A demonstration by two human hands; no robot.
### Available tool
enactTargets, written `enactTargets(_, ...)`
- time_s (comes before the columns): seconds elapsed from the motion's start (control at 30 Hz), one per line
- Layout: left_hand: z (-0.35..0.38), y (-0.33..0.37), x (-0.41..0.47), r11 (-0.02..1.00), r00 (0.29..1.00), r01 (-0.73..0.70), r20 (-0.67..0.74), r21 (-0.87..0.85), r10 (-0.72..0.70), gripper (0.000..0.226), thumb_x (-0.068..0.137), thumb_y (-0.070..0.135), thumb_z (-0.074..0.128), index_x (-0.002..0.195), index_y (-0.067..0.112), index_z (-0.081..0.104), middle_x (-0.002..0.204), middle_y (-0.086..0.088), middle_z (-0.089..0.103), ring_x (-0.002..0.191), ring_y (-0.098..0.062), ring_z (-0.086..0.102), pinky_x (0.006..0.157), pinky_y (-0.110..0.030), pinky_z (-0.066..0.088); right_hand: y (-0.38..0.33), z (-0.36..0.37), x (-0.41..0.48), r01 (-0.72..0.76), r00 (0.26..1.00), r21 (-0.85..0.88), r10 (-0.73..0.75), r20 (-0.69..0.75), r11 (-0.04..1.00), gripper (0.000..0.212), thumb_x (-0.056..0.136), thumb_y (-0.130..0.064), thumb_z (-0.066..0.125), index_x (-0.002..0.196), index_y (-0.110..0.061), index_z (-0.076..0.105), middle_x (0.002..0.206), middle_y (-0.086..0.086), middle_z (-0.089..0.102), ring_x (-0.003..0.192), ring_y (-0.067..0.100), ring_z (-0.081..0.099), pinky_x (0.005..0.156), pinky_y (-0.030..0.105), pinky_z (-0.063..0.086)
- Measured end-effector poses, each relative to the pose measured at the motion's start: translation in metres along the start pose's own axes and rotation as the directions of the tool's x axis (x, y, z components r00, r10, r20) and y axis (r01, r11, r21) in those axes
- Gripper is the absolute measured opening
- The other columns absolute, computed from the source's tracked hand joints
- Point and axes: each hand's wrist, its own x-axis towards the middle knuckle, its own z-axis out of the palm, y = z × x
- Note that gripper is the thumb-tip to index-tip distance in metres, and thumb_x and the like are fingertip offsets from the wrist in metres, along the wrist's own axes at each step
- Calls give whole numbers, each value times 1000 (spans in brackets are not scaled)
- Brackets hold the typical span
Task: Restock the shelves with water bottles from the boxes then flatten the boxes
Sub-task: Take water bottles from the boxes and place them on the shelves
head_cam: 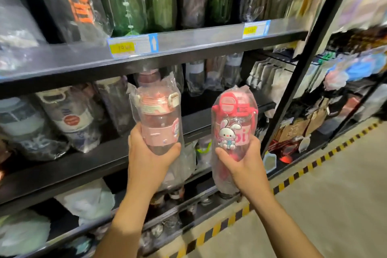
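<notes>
- Head view: my left grip (146, 153) is curled round the lower half of a pale pink bottle (160, 119). The bottle is clear plastic with a ribbed pink band and is sealed in crinkly film.
- My right grip (240, 157) wraps the lower body of a red-lidded bottle (232, 123), also in film, with its rabbit sticker facing me.
- Both bottles stand upright, lids up, side by side before the front edge of the black metal shelf (73, 163).
- The grey floor (335, 195) carries yellow-black striped tape (292, 178) along the rack's foot.
</notes>
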Motion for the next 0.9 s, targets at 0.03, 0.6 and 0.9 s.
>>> enactTargets(0.03, 6, -1, 11, 1000, 1000, -7, 7, -7, 7, 90, 70, 35, 92, 142, 28, 39, 135, 5, 50, 118, -12, 56, 92, -29, 48, 1, 1, 11, 7, 1000, 2, -7, -8, 1000, 68, 71, -56, 84, 121, -48, 38, 114, -26, 59, 104, -14, 61, 76, 6, 50)
enactTargets(0.6, 127, -25, 107, 999, 996, 33, -79, -21, -34, 84, 71, 28, 94, 129, 40, 35, 125, 25, 52, 114, 16, 53, 88, -6, 43, 36, 9, 189, 90, 982, 121, -108, 157, 989, 70, 78, -33, 89, 130, -39, 43, 125, -17, 59, 114, -7, 60, 89, 8, 48)
enactTargets(0.9, 177, -37, 154, 994, 985, 87, -155, 64, -76, 27, 74, 29, 92, 91, 20, 73, 89, 1, 77, 80, -2, 71, 69, -27, 57, 63, 17, 259, 85, 949, 59, -99, 300, 995, 69, 77, -27, 91, 123, -41, 41, 123, -13, 62, 110, -5, 62, 93, 17, 51)
